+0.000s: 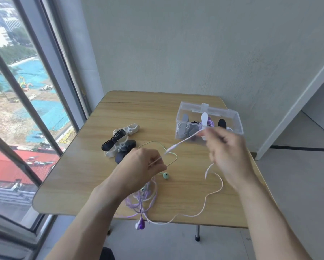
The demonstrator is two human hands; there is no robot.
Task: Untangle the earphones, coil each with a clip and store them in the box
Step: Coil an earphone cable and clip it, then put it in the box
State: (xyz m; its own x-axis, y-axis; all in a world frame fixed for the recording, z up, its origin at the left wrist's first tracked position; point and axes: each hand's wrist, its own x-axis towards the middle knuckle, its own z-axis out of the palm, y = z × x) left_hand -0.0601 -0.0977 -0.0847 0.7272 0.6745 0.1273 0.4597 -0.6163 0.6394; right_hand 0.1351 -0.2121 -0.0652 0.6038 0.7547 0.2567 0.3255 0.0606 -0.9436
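Head view: 2 hands stretch a pale earphone cable over the wooden table

Head view shows the left hand (144,166) curled, its fingers pinching a pale pink-white cable (183,142) that runs taut toward 2 o'clock into the right hand (228,154). The right hand is motion-blurred; its fingers look closed around the cable's upper end, just in front of the box. From under the right hand the same pale cable drops at 6 o'clock, snakes across the table (93,177) and reaches the near edge.

Below the left wrist, at 6 o'clock from it, lies a tangle of purple and white earphone cables (144,199); a purple earbud (140,225) hangs just over the table's near edge. A mint-green earbud (165,176) rests on the wood just beside the left hand at 4 o'clock, and its thin green cable (171,156) loops behind the left hand.

At 10 o'clock from the left hand sits a cluster of cable clips (119,142), black, white and dark grey, touching one another.

The clear plastic box (234,117) stands open at 1 o'clock on the table, near the wall. Inside are coiled earphones with clips: a white coil at its left, a purple coil in the middle, and grey, white and black clips standing among them
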